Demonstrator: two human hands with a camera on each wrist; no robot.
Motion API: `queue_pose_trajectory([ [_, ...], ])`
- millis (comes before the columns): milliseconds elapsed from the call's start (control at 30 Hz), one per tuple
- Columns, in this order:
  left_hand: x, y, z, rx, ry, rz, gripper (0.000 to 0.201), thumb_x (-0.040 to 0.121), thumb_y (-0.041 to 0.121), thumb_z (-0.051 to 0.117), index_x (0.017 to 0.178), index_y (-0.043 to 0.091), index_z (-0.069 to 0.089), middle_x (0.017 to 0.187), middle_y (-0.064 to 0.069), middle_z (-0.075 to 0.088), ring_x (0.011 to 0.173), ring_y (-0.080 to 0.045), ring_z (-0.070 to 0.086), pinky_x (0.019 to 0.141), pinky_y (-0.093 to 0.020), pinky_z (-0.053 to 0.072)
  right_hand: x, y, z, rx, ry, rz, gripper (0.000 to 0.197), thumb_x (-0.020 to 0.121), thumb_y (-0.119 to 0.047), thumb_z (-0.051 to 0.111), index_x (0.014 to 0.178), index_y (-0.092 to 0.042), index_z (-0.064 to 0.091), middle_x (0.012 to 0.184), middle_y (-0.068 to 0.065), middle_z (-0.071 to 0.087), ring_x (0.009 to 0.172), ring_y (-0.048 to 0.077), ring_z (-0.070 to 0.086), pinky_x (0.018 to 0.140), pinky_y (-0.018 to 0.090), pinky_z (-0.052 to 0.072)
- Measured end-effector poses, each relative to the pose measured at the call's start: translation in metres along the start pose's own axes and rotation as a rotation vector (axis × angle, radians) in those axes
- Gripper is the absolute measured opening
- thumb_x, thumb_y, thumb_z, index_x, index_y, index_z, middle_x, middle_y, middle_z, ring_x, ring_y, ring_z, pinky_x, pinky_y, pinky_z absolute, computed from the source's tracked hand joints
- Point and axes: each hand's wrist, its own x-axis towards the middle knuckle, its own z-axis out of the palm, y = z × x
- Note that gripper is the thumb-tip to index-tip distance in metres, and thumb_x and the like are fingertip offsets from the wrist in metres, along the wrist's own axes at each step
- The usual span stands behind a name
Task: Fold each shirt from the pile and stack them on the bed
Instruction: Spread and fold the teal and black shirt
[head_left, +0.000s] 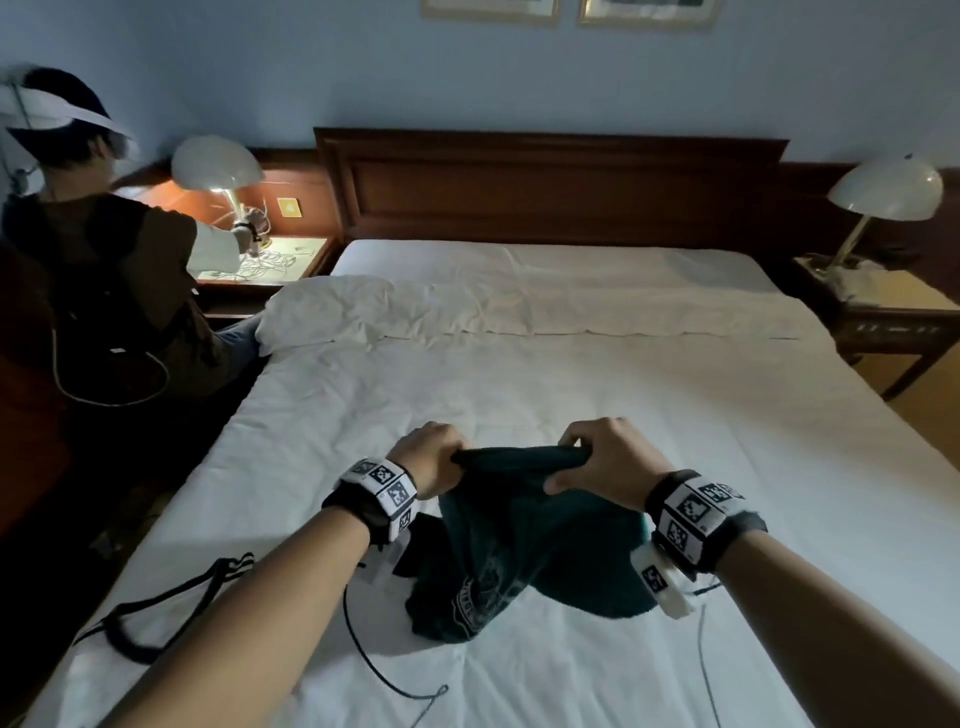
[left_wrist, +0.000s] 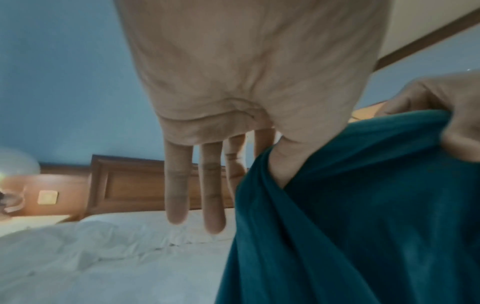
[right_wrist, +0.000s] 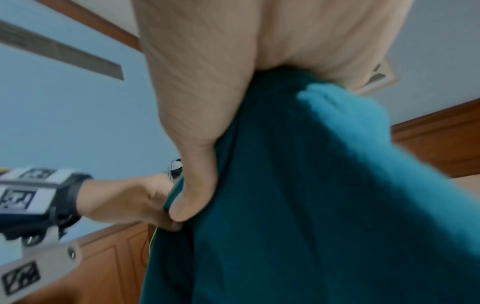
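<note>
While head view hides it, shirt (right_wrist: 298, 195) shows bright inner face.

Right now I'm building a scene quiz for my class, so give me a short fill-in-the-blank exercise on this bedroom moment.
1. Both hands, left hand and right hand, hold up a dark ____ shirt.
2. The shirt's lower part rests on the white ____.
3. The lit lamp stands to the ____ of the headboard.

Missing words: green; bed; left

Dim room, cool blue cast. Warm glow only from lit bedside lamp (head_left: 217, 162) at left; floor beside it deep in shadow. Wide-angle bending at head-view edges. Both wrist views soft, motion-blurred, noisy.
</note>
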Motion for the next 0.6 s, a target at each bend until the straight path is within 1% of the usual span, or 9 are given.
queue_pose_trajectory([
  [100, 0.003, 0.002, -0.002, -0.046, 0.112, -0.042, 0.017, 0.076, 0.015, 0.056, 0.061, 0.015, 0.047, 0.070, -0.009, 0.058, 0.073, -0.038, 0.060, 0.059, -0.036, 0.043, 0.004, 0.023, 0.004, -0.099, -0.052, -0.004, 0.034, 0.068, -0.046, 0.089, 0.090, -0.026, 0.071, 0.076, -0.008, 0.065, 0.072, 0.013, 0.060, 0.058, 0.024, 0.042],
  [200, 0.009, 0.009, 0.006, -0.382, 0.318, -0.174, 0.011, 0.081, 0.008, 0.058, 0.071, 0.013, 0.058, 0.064, -0.009, 0.059, 0.067, -0.033, 0.054, 0.063, -0.037, 0.043, 0.012, 0.045, 0.003, -0.074, 0.095, 0.013, 0.014, 0.082, -0.031, 0.082, 0.085, -0.023, 0.070, 0.079, -0.009, 0.060, 0.079, 0.020, 0.058, 0.061, 0.029, 0.039],
  [267, 0.009, 0.020, 0.007, -0.675, 0.427, -0.223, 0.009, 0.079, 0.022, 0.059, 0.072, 0.017, 0.061, 0.061, 0.000, 0.055, 0.065, -0.024, 0.050, 0.064, -0.035, 0.038, 0.017, 0.057, -0.002, -0.018, 0.215, 0.057, 0.007, 0.087, -0.026, 0.076, 0.085, -0.023, 0.071, 0.084, -0.006, 0.059, 0.081, 0.022, 0.058, 0.064, 0.032, 0.044],
  [300, 0.006, 0.026, 0.006, -0.742, 0.438, -0.195, 0.013, 0.078, 0.029, 0.061, 0.075, 0.016, 0.063, 0.063, 0.002, 0.055, 0.065, -0.019, 0.050, 0.065, -0.034, 0.039, 0.019, 0.063, -0.005, -0.003, 0.260, 0.069, 0.005, 0.089, -0.025, 0.075, 0.086, -0.022, 0.072, 0.086, -0.004, 0.059, 0.081, 0.024, 0.058, 0.065, 0.033, 0.046],
  [367, -0.002, 0.036, 0.002, -0.654, 0.322, -0.063, 0.019, 0.080, 0.039, 0.069, 0.078, 0.020, 0.065, 0.067, 0.008, 0.058, 0.066, -0.014, 0.054, 0.066, -0.032, 0.042, 0.024, 0.074, -0.011, -0.017, 0.327, 0.066, 0.003, 0.089, -0.022, 0.075, 0.089, -0.020, 0.074, 0.089, 0.000, 0.056, 0.079, 0.025, 0.055, 0.064, 0.034, 0.045],
  [433, -0.006, 0.039, -0.003, -0.344, 0.169, -0.016, 0.021, 0.081, 0.044, 0.074, 0.072, 0.029, 0.063, 0.070, 0.007, 0.062, 0.069, -0.016, 0.059, 0.068, -0.032, 0.047, 0.027, 0.081, -0.019, -0.041, 0.355, 0.021, 0.001, 0.088, -0.022, 0.076, 0.088, -0.021, 0.075, 0.087, -0.001, 0.054, 0.078, 0.025, 0.054, 0.061, 0.031, 0.040],
  [500, -0.003, 0.033, -0.012, -0.117, 0.145, -0.063, 0.029, 0.085, 0.038, 0.074, 0.067, 0.029, 0.054, 0.071, 0.004, 0.059, 0.070, -0.023, 0.059, 0.067, -0.036, 0.048, 0.028, 0.083, -0.025, -0.108, 0.198, -0.054, 0.013, 0.085, -0.035, 0.079, 0.081, -0.025, 0.072, 0.082, -0.005, 0.055, 0.078, 0.022, 0.055, 0.059, 0.029, 0.037],
  [567, 0.004, 0.027, -0.024, -0.094, 0.241, -0.090, 0.030, 0.085, 0.017, 0.071, 0.069, 0.024, 0.046, 0.070, 0.000, 0.055, 0.070, -0.031, 0.056, 0.064, -0.038, 0.045, 0.027, 0.081, -0.026, -0.293, -0.050, -0.051, 0.026, 0.086, -0.049, 0.076, 0.078, -0.026, 0.065, 0.079, -0.007, 0.056, 0.078, 0.021, 0.056, 0.061, 0.031, 0.038],
  [600, 0.006, 0.025, -0.030, -0.126, 0.298, -0.087, 0.028, 0.082, 0.006, 0.065, 0.072, 0.021, 0.045, 0.067, -0.002, 0.052, 0.069, -0.032, 0.053, 0.062, -0.039, 0.043, 0.027, 0.082, -0.026, -0.332, -0.093, -0.035, 0.025, 0.089, -0.049, 0.073, 0.080, -0.027, 0.063, 0.079, -0.006, 0.057, 0.079, 0.022, 0.058, 0.062, 0.031, 0.038],
])
